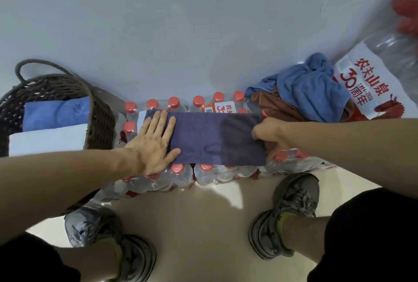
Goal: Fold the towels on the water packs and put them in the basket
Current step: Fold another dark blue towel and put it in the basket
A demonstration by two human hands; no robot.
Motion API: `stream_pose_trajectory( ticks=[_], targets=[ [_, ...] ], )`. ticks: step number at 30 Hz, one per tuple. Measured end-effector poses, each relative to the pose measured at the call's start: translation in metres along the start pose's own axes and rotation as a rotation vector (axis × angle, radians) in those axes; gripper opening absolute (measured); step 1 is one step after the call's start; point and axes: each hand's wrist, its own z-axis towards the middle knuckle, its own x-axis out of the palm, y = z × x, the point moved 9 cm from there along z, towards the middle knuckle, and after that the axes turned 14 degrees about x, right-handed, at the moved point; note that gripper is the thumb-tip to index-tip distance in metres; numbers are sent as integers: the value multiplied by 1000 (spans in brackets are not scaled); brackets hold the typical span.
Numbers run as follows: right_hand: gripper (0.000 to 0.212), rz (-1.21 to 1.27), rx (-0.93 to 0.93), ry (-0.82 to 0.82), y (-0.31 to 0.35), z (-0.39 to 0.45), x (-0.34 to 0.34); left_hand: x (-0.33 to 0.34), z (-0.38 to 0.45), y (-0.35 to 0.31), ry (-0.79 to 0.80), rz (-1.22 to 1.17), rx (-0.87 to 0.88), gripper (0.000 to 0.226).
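**Soft towel on a bumpy bed: pin one end, lift the other**

The dark towel [217,138] lies as a long folded strip across the tops of the water packs [185,175], roughly in the middle, running from their left side to their right. Your left hand [156,141] lies flat on its left end, fingers straight, pressing it down. Your right hand [268,134] has its fingers curled round the right end, pinching the short edge.

Expect the cloth to be light and limp, with no stiffness of its own. It will likely sag between the bottle caps, so the packs make a lumpy surface for creasing. Take it by the corners of the short edge, not mid-cloth, so the layers stay stacked.

The basket [99,121] sits at the packs' left edge, already holding a folded blue towel [56,112] and a white one [47,140]. A loose heap of towels [300,98] waits at the far right corner.
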Motion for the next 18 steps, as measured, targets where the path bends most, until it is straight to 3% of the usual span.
stream_pose_trajectory(
  ticks=[3, 6, 9, 13, 18],
  targets=[
    [34, 106, -15, 8, 1, 2, -6, -21, 6, -17, -232, -255, -149, 78],
    [35, 63, -123, -155, 9, -1, -20, -46, 19, -52, -471, -294, -191, 73],
    [34, -60, -248, -349, 24, -14, -30, -42, 42, -93, -469, -327, -138, 68],
    [42, -121, -351, -520, 39, -30, -43, -32, 59, -115, -495, -510, -245, 66],
    [33, -169, -327, -601, 23, -21, -74, -35, 70, -126, -492, -385, -198, 64]
  ],
)
